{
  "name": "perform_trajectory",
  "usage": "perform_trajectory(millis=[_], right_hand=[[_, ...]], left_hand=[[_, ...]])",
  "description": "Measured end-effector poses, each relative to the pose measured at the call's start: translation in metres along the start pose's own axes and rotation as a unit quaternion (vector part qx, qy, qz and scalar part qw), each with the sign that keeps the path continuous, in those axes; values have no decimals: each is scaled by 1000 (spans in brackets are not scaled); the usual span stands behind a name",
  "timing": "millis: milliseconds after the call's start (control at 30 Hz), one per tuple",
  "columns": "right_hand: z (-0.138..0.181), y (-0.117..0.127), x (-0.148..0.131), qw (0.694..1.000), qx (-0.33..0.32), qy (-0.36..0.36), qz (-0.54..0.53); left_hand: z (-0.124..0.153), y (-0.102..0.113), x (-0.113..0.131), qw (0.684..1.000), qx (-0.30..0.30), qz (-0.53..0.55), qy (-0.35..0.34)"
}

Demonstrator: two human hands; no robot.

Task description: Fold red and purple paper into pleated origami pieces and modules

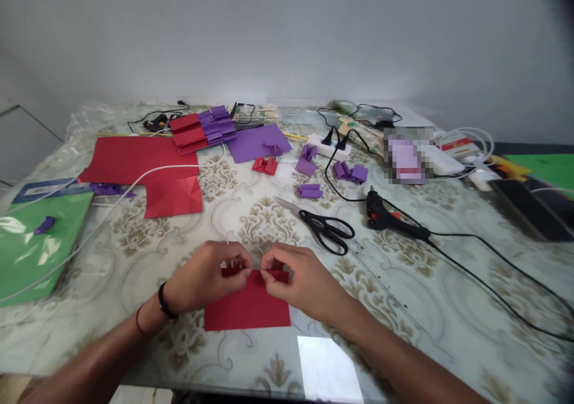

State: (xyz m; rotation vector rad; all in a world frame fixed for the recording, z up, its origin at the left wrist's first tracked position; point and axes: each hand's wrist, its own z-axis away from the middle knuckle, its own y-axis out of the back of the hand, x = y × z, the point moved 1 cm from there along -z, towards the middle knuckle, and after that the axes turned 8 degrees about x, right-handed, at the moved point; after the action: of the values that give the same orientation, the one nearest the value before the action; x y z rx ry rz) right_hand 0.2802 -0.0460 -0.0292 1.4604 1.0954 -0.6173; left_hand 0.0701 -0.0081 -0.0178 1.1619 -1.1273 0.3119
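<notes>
Both hands (210,278) (298,278) pinch red paper (247,308) top edge; scissors (325,229) near.

Soft daylight, tabletop (403,308) glare, warped dark corners.

The surface (403,308) was glossy with a pale damask pattern. A red paper sheet (246,311) lay near its front edge. Behind it lay black scissors (327,230) and, just to their right, a corded black glue gun (390,217). A green sheet (31,242) sat far left, with larger red sheets (130,159), a purple sheet (255,141) and a white power strip (329,148) toward the back.
</notes>
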Motion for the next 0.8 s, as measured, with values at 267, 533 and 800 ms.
perform_trajectory(millis=[267, 533, 800], right_hand=[[3, -6, -1, 1000, -1, 8, -18], [-1, 11, -7, 1000, 14, -8, -21], [-5, 26, -3, 999, 18, -30, -15]], left_hand=[[2, -2, 3, 1000, -6, -2, -9], [-2, 12, 6, 1000, 3, 18, 2], [-8, 37, 3, 1000, 20, -9, 2]])
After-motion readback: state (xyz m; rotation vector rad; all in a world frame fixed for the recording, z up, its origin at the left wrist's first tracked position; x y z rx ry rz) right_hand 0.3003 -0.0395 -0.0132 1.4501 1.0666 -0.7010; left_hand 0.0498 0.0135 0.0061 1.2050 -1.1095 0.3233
